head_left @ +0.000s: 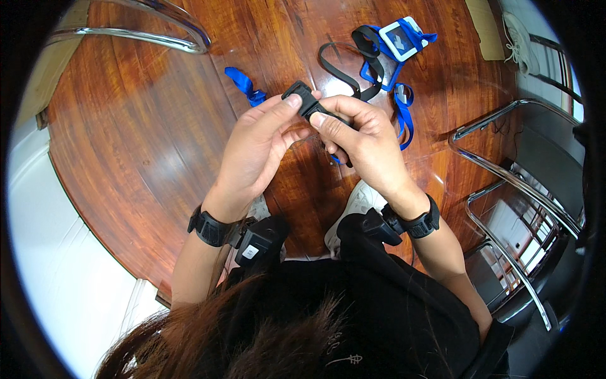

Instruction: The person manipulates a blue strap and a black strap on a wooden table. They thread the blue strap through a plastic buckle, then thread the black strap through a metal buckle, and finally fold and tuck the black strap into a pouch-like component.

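Note:
In front of me my left hand point(262, 132) pinches one end of a black plastic buckle point(302, 96), its thumb on top. My right hand point(363, 132) grips the buckle's lower right part, with the thumb pressed on it and the fingers curled beneath. I cannot make out whether its two halves are joined. Part of a black strap hangs below my right fingers. Beyond my hands, a black webbing strap point(372, 54) lies looped. A blue lanyard point(243, 83) is just past my left hand, partly hidden by it.
At the upper right lie a white-framed badge holder point(402, 39) wrapped in blue ribbon and another blue strap point(407, 120). Chrome-framed chairs point(514, 170) stand on the right. A chrome tube frame point(139, 38) is at the upper left. My white shoes point(360, 202) rest on the wooden floor point(126, 164).

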{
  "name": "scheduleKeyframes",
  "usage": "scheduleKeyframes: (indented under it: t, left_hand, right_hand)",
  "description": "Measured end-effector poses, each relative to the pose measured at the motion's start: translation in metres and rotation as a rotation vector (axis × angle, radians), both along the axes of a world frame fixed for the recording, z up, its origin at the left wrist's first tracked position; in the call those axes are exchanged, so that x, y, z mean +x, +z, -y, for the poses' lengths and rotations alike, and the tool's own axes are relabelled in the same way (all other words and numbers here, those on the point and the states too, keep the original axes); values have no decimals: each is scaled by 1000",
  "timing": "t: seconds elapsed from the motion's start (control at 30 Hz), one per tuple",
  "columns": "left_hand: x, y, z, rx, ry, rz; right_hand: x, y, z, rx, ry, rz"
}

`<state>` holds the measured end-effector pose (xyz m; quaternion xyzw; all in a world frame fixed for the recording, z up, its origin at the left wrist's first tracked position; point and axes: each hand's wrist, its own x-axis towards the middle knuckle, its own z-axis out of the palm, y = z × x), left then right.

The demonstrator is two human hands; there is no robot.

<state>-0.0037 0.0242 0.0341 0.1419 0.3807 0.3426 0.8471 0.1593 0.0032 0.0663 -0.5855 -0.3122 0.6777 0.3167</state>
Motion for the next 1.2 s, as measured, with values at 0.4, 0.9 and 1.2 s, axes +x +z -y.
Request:
scheduleKeyframes:
  t: [0.4,0.9,1.2]
  left_hand:
    - [-9,2,-13,-24,66,-180]
    - [-25,-1,-28,51,262,-156]
    - [-3,3,-10,37,168,-134]
  right_hand:
    - [11,-1,2,229,454,253]
    - [9,-12,10,141,487,130]
    - [-10,-21,15,147,108,39]
